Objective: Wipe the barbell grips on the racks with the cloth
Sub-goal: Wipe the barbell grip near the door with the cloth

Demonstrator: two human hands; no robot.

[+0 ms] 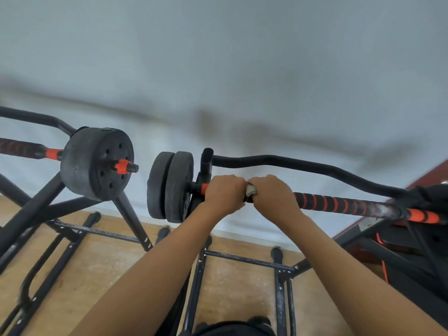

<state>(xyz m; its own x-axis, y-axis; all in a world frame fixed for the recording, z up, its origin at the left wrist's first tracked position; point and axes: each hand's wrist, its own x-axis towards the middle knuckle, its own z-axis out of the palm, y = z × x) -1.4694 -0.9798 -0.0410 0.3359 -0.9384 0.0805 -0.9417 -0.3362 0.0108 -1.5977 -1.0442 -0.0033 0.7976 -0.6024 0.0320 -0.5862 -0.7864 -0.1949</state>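
Over on the left a second barbell (31,149) rests on its own rack (36,209), its plates (97,163) facing the room and its striped grip running off the left edge, well apart from both hands.

Moving right, past the pair of plates (169,187) on the nearer barbell (339,204), the left hand (224,194) is wrapped around the bar just inside the orange collar, fingers closed over it, steadying it. Touching it on the right is the right hand (271,195), also closed around the bar, with a pale bit of cloth (251,190) bunched between palm and bar, showing only in the gap between the two fists. How much cloth is under the hand I cannot tell.

What matters for the next stroke: the bar's long axis runs from the plates at left out to the right, dropping slightly across the view, and nearly all the black-and-orange striped grip (334,203) lies to the right of the cloth hand. So the right hand is the nearer one, and I would expect it to slide rightward along the bar toward the far orange section (424,215) while the left holds firm. Behind the bar runs the rack's curved black rail (303,166).
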